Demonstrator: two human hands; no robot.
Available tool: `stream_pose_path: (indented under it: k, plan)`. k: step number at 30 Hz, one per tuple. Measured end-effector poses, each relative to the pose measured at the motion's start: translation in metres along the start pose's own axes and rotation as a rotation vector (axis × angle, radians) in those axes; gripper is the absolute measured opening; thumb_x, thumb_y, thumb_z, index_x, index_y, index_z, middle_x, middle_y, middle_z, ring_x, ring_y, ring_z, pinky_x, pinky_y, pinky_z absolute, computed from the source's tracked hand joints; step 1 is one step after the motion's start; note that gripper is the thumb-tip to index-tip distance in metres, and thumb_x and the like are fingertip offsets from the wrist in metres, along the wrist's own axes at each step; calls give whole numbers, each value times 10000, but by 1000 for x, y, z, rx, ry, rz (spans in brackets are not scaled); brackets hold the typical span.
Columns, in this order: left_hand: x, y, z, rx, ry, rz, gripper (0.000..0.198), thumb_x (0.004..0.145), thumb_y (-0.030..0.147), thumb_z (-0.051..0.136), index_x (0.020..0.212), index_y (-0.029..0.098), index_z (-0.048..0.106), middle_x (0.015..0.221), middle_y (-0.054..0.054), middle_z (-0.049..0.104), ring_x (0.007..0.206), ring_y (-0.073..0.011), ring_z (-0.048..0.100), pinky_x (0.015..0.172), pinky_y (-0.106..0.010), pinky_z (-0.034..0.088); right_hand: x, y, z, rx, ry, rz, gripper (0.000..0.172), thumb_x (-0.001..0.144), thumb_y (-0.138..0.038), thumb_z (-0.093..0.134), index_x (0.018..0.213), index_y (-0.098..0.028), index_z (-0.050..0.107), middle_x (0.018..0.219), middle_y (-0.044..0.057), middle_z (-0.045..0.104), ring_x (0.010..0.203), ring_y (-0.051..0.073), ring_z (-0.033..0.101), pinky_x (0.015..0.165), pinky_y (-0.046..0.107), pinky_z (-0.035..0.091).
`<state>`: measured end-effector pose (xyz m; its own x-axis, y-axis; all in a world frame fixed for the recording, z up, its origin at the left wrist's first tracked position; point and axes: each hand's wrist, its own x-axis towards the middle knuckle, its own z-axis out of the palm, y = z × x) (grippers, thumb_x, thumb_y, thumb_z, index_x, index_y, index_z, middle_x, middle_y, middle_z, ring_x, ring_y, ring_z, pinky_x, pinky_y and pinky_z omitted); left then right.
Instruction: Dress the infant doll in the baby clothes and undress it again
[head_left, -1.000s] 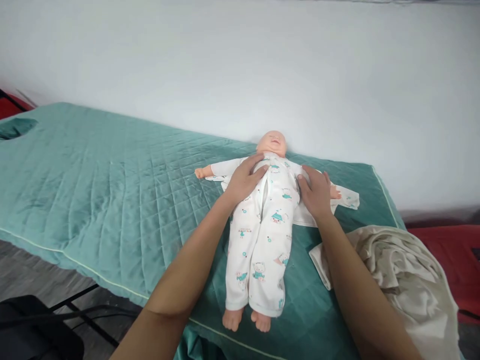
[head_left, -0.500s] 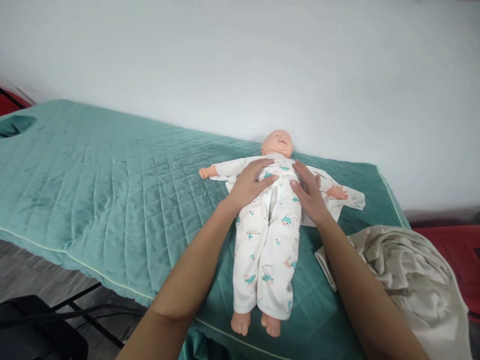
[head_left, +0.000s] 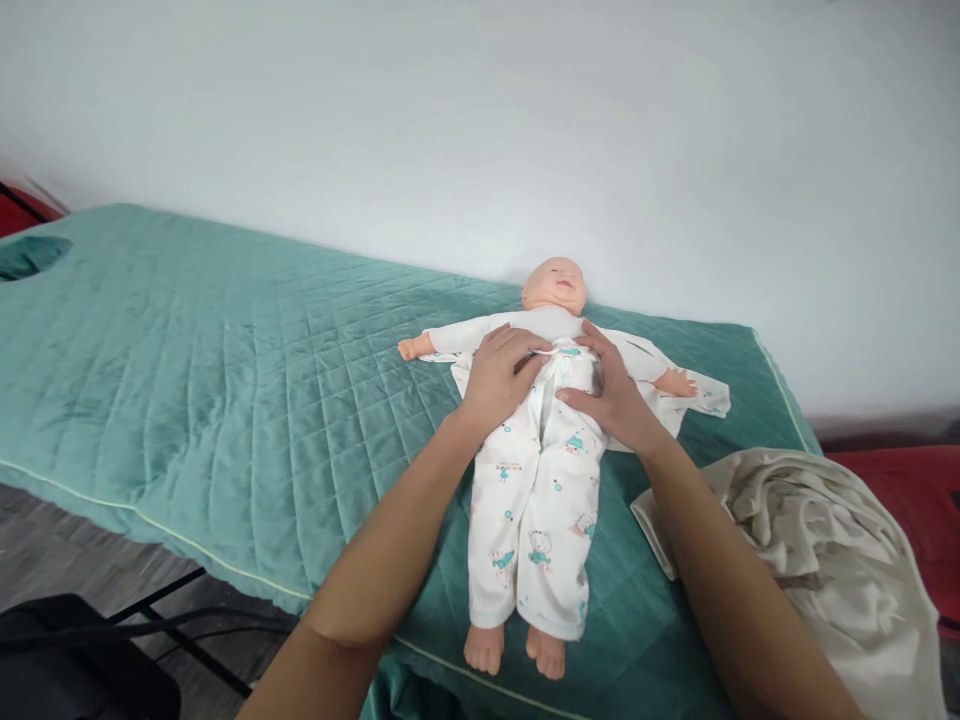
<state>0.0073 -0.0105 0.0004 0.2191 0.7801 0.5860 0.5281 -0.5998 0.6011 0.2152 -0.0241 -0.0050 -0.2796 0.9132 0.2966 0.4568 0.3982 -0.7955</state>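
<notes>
A baby doll (head_left: 553,285) lies on its back with its arms spread, its torso and arms in plain white. Printed white baby pants (head_left: 536,510) cover its legs, and its bare feet stick out at the cuffs. My left hand (head_left: 504,378) grips the waistband on the left, thumb and fingertips close together. On the other side my right hand (head_left: 611,390) holds the waistband, its thumb lying across the front. An open printed baby shirt (head_left: 709,396) is spread beneath the doll's back and arms. Some fingertips are hidden by the cloth.
A green quilted cover (head_left: 262,380) lies over the long bed against a white wall (head_left: 480,130). Crumpled cream cloth (head_left: 817,560) sits at the right front edge. Red chairs or seats (head_left: 892,500) stand beyond it, and a black object (head_left: 82,660) is at lower left.
Both hands have drawn the waistband down from the upper chest, so more of the plain white torso shows. The doll's head and arms have stayed in place.
</notes>
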Motion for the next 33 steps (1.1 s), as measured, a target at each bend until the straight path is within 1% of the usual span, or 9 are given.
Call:
stream_pose_path:
  k: [3, 6, 9, 13, 18, 24, 28, 31, 33]
  plan:
    - [-2, -1, 1, 44, -7, 11, 165, 982, 235, 512, 1002, 258, 674, 1035, -8, 756, 1070, -179, 663, 1124, -405, 417, -1, -2, 1, 8, 22, 20, 679, 764, -548, 780, 1334, -319, 489, 1670, 58, 284, 1541, 316, 254, 1263, 574, 182]
    - [-3, -1, 2, 43, 29, 47, 185, 992, 240, 491, 994, 251, 675, 999, -25, 746, 1038, -188, 657, 1023, -386, 467, -1, -4, 2, -7, 29, 5, 669, 763, -532, 785, 1321, -308, 490, 1666, 65, 290, 1539, 323, 250, 1263, 568, 182]
    - [-4, -1, 2, 21, 67, 102, 196, 996, 227, 474, 990, 242, 670, 987, -32, 736, 1019, -182, 644, 951, -364, 484, 0, -7, 2, -33, 14, -31, 650, 786, -500, 776, 1331, -291, 492, 1647, 85, 320, 1546, 323, 238, 1268, 554, 172]
    - [-5, -1, 2, 42, 47, 121, 243, 1011, 235, 426, 963, 243, 665, 995, -39, 731, 1024, -184, 636, 950, -378, 479, 0, -9, 2, -51, 20, -71, 626, 803, -489, 765, 1336, -300, 496, 1640, 79, 328, 1525, 315, 288, 1263, 539, 202]
    - [-6, 0, 2, 46, 43, 128, 251, 1005, 237, 406, 935, 246, 647, 995, -47, 726, 1024, -193, 635, 969, -406, 471, 0, -8, 1, -85, 8, -90, 614, 815, -503, 749, 1333, -312, 481, 1640, 81, 319, 1530, 305, 279, 1254, 558, 208]
    - [-8, 2, 2, 43, 44, 142, 199, 980, 186, 419, 899, 241, 593, 932, -39, 714, 955, -188, 625, 918, -384, 469, 0, -8, 3, -119, 46, -105, 496, 795, -463, 760, 1185, -302, 499, 1602, 83, 362, 1469, 324, 353, 1225, 560, 248]
    - [-8, 2, 3, 78, 45, 151, 162, 967, 172, 437, 897, 234, 569, 863, -21, 693, 866, -184, 602, 864, -362, 446, -1, -14, 6, -210, 83, -151, 324, 804, -362, 750, 1008, -274, 514, 1516, 90, 446, 1404, 334, 403, 1175, 559, 302]
    - [-8, 1, 5, 108, 96, 153, 140, 942, 158, 455, 884, 230, 560, 798, -1, 677, 787, -175, 596, 826, -353, 429, -3, -21, 11, -330, 117, -218, 207, 820, -276, 723, 886, -250, 528, 1408, 92, 517, 1309, 335, 454, 1096, 542, 364]
    - [-8, 1, 7, 114, 147, 157, 134, 924, 147, 463, 893, 228, 566, 776, 8, 676, 749, -169, 595, 805, -347, 420, -5, -24, 14, -418, 150, -281, 182, 824, -226, 710, 834, -240, 529, 1289, 95, 575, 1189, 318, 499, 1010, 510, 409]
